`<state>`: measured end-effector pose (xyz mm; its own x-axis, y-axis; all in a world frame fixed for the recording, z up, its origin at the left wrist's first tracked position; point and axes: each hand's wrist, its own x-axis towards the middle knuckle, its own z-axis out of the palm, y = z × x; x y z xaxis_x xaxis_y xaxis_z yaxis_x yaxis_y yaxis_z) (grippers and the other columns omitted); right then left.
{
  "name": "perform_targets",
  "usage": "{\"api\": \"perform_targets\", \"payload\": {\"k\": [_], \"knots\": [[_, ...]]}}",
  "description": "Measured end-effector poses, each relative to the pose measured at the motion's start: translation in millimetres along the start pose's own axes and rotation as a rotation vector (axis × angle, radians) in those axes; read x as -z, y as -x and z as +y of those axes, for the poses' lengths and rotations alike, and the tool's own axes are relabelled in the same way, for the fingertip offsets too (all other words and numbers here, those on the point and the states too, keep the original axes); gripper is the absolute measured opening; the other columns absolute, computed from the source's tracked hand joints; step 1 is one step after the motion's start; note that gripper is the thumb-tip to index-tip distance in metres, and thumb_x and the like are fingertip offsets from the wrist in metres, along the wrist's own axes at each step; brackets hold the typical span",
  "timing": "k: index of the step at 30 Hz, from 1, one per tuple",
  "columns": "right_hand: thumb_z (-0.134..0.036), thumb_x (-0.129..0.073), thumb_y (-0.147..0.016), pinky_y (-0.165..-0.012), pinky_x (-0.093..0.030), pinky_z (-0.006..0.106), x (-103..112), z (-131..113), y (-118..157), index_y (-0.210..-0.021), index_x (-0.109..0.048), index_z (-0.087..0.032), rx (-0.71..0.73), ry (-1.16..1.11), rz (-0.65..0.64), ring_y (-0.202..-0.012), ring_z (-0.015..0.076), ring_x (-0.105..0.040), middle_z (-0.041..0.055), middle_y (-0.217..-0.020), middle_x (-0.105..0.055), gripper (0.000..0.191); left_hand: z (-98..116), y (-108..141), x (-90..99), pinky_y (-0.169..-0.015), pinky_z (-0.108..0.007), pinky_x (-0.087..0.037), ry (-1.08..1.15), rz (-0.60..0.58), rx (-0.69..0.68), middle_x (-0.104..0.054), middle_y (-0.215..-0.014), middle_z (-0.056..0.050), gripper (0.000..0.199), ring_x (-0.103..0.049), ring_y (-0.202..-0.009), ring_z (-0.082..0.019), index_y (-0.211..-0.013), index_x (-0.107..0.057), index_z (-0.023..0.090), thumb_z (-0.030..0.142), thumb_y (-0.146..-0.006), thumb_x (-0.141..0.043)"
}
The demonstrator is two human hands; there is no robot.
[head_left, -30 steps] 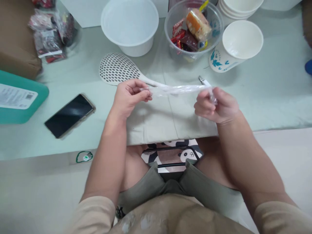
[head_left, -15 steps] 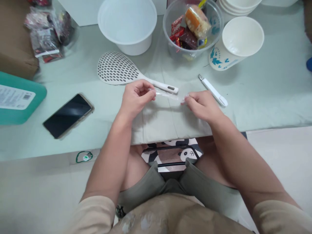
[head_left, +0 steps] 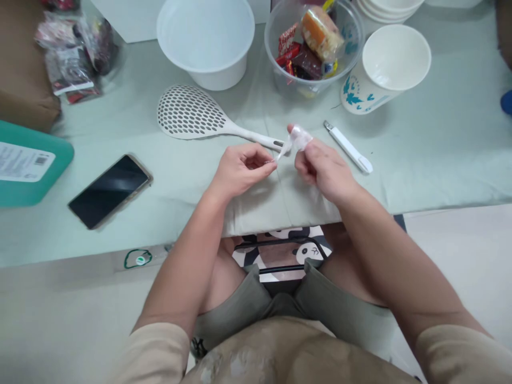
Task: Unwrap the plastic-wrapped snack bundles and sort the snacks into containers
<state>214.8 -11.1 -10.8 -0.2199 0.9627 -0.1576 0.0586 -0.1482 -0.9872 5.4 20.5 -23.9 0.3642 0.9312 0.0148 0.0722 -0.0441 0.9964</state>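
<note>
A thin, clear plastic strip (head_left: pixel 298 137) stretches between my two hands over the table. With thumb and fingers pinched, my left hand (head_left: pixel 246 168) grips its lower end. My right hand (head_left: pixel 326 168) has the strip looped and bunched around its extended index finger, the thumb pressed against it and the other fingers curled. Whether the strip is tape or film I cannot make out. Just behind the hands lies a white slotted skimmer (head_left: pixel 196 113), its handle end partly behind the strip. Right of my right hand rests a white utility knife (head_left: pixel 348 146).
A white bowl (head_left: pixel 206 48), a clear bowl (head_left: pixel 276 74) of wrapped snacks and a paper cup (head_left: pixel 360 96) stand at the back. At left are a black phone (head_left: pixel 110 191), a green container (head_left: pixel 52 165), a brown box (head_left: pixel 24 69) and packaged items (head_left: pixel 72 66).
My left hand has moved right, closer to my right hand. The right index finger has lifted and extended, and the strip, stretched flat before, is now bunched around it.
</note>
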Motion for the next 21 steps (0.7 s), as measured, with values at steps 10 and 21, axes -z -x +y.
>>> {"api": "perform_targets", "payload": {"k": [10,21], "knots": [[-0.056,-0.035,-0.099,-0.067,-0.032,0.031,-1,-2,5,-0.073,-0.06,-0.019,0.059,0.506,-0.182,-0.065,0.0152,-0.047,0.0007,-0.063,-0.051,0.052,0,3,-0.3,-0.056,-0.026,-0.047,-0.001,-0.017,0.002,-0.073,-0.07,-0.003,0.037,-0.06,-0.061,-0.012,-0.077,-0.08,0.02,0.055,-0.072,-0.09],[-0.035,-0.056,-0.082,-0.059,-0.029,0.028,-5,-5,5,-0.07,-0.056,-0.02,0.002,0.071,-0.275,-0.061,0.012,-0.039,-0.003,-0.062,-0.045,0.019,-3,0,-20.9,-0.067,-0.027,-0.057,0.185,0.004,0.012,-0.074,-0.084,-0.003,0.038,-0.069,-0.074,-0.015,-0.089,-0.078,0.023,0.055,-0.071,-0.09]]}}
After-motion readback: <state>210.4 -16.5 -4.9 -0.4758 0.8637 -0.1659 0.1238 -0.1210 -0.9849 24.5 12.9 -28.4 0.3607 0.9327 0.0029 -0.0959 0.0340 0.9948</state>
